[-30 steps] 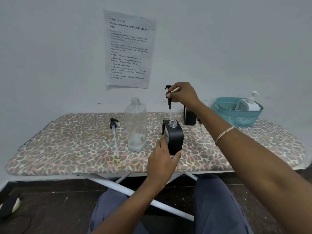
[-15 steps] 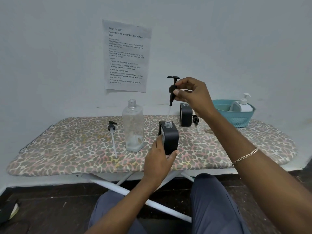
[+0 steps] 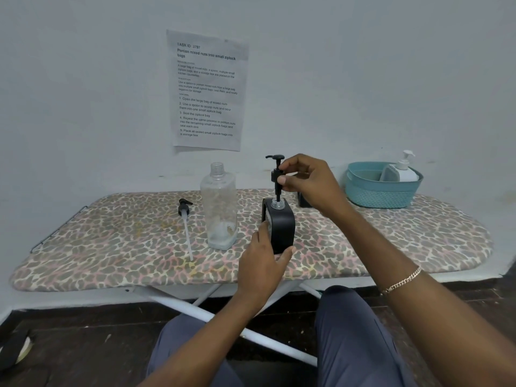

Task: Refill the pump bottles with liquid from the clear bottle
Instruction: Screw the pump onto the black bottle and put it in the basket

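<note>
The black pump bottle (image 3: 282, 227) stands upright near the front edge of the ironing board (image 3: 111, 247). The left hand (image 3: 262, 263) is wrapped round its lower front, thumb on one side. Directly above it, the right hand (image 3: 310, 182) pinches the pump (image 3: 276, 174) by its collar. The stem is down in the clear neck, but the collar hasn't reached the threads yet.

My guess is the pump's being fitted. If so, keep the stem dead vertical, drop it until the collar sits flat, then twist while the left hand stops the body turning. Cross-threading looks like the main risk, and it's a tall, narrow bottle, so it could tip.

It's matte black with rounded shoulders, and I can't see a fill level through it.

Just left of it is the clear bottle (image 3: 220, 213), cap off, with only a little liquid at the bottom. Further left a spare pump (image 3: 184, 219) lies flat. Behind and to the right, a second black bottle (image 3: 303, 201) is mostly hidden by the right hand. Far right there's a teal basket (image 3: 379, 191) holding a white pump bottle (image 3: 403, 170).
</note>
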